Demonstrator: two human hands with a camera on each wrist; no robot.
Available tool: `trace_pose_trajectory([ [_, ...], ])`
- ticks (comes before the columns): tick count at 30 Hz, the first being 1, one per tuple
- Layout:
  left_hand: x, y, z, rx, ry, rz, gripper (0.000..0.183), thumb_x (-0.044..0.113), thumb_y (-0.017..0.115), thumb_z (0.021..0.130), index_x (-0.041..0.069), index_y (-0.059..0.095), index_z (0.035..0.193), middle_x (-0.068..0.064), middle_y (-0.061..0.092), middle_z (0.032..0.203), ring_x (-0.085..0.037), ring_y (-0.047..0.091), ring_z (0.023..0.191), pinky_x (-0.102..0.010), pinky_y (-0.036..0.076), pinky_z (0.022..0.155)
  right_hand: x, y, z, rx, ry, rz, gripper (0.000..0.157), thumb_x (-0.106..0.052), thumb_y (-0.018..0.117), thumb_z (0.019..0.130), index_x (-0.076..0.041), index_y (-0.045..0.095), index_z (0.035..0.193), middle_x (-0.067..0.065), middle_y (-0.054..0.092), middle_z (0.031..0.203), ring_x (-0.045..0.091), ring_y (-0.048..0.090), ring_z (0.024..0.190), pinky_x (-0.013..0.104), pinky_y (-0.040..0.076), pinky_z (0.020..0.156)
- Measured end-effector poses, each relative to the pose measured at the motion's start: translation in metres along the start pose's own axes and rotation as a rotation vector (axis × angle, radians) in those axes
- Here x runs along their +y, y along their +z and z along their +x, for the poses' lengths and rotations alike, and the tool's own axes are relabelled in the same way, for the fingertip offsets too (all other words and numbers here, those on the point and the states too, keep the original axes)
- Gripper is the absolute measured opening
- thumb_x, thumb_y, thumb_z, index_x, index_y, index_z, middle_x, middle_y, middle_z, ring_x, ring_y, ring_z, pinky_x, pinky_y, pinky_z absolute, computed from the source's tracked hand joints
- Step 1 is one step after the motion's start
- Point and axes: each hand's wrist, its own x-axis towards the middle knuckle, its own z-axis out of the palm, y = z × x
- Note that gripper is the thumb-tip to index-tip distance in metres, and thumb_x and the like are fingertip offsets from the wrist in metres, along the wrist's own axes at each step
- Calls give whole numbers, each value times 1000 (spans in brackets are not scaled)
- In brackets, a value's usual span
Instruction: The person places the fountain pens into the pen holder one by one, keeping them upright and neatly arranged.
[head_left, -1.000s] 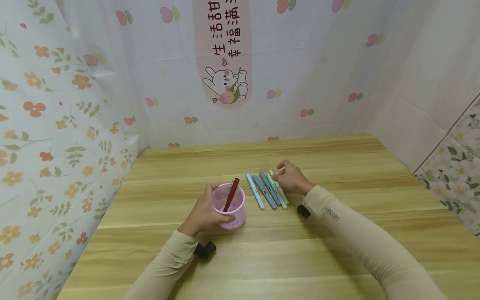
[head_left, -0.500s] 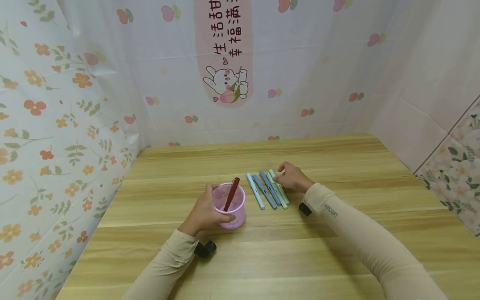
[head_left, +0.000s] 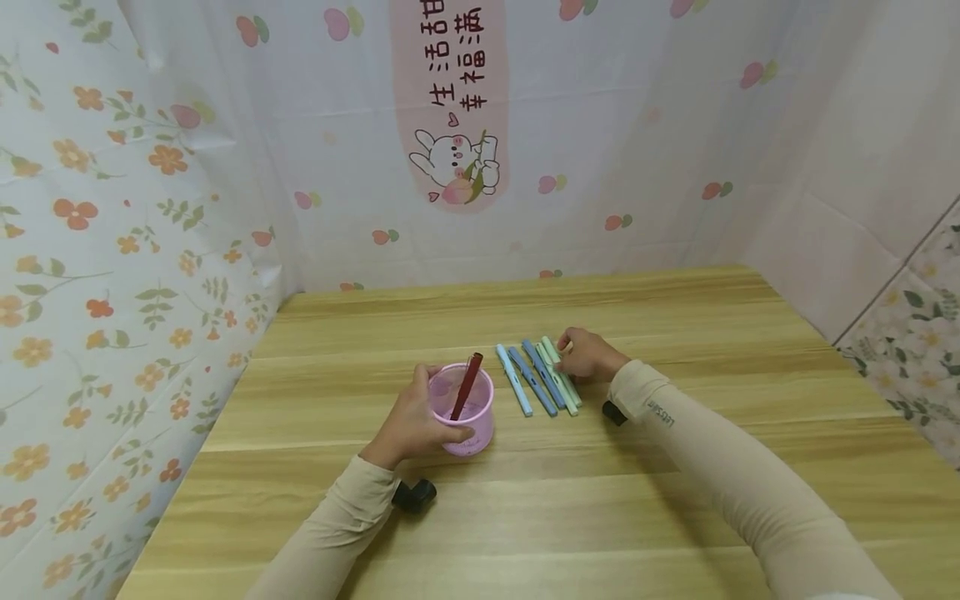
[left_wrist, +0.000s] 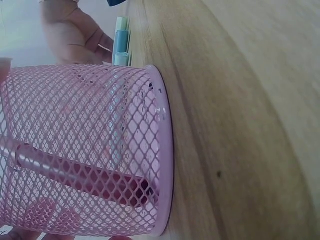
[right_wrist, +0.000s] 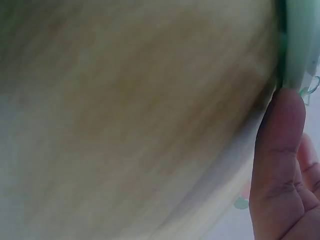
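My left hand (head_left: 416,425) grips a pink mesh pen cup (head_left: 481,432) round its side, thumb at the front. A dark red pen (head_left: 467,387) leans inside the cup, its top end above the rim. To the cup's right lie a light blue pen (head_left: 514,380), two darker blue pens (head_left: 533,382) and two pale green pens (head_left: 567,397), side by side. My right hand (head_left: 592,357) is at the outer green pen, and its fingers partly hide it. In the right wrist view, the thumb (right_wrist: 280,145) touches the side of a green pen (right_wrist: 300,40); the fingertips' hold is hidden.
The wood-grain table (head_left: 510,517) runs back to a white printed cloth (head_left: 600,167). A flowered cloth (head_left: 135,317) hangs on the left. Black devices (head_left: 414,497) are worn under both wrists.
My right hand has shifted very slightly along the green pens, its fingers closer over the outer one. The left hand and cup stay in place; the head view shifts a little.
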Motion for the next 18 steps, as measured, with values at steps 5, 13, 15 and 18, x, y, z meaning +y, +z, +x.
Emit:
trace_pose_trajectory([
  [5, 1, 1, -1, 5, -1, 1, 95, 18, 93, 53, -1, 37, 127, -21, 59, 115, -32, 60, 99, -45, 50, 85, 3, 1, 1, -1, 6, -45, 36, -1, 67, 87, 4, 47, 116, 7, 50, 77, 17, 51, 64, 26, 46, 57],
  [13, 0, 2, 0, 15, 8, -2, 94, 18, 94, 53, -3, 38, 126, -20, 60, 113, -30, 61, 97, -44, 51, 84, 3, 3, 1, 4, 16, -71, 36, 2, 66, 86, 3, 48, 117, 8, 49, 82, 19, 51, 69, 27, 47, 59],
  [15, 0, 2, 0, 16, 9, 1, 94, 19, 94, 53, -3, 38, 126, -19, 60, 113, -30, 61, 97, -44, 51, 84, 3, 2, 0, 6, 13, -86, 36, 3, 65, 85, 4, 48, 117, 9, 48, 83, 20, 50, 69, 27, 46, 59],
  [18, 1, 2, 0, 16, 5, 5, 94, 19, 94, 53, -3, 38, 126, -20, 60, 113, -30, 61, 97, -44, 51, 84, 2, 2, -1, 7, 24, -86, 36, 4, 62, 85, 4, 47, 118, 11, 49, 86, 19, 50, 68, 26, 46, 58],
])
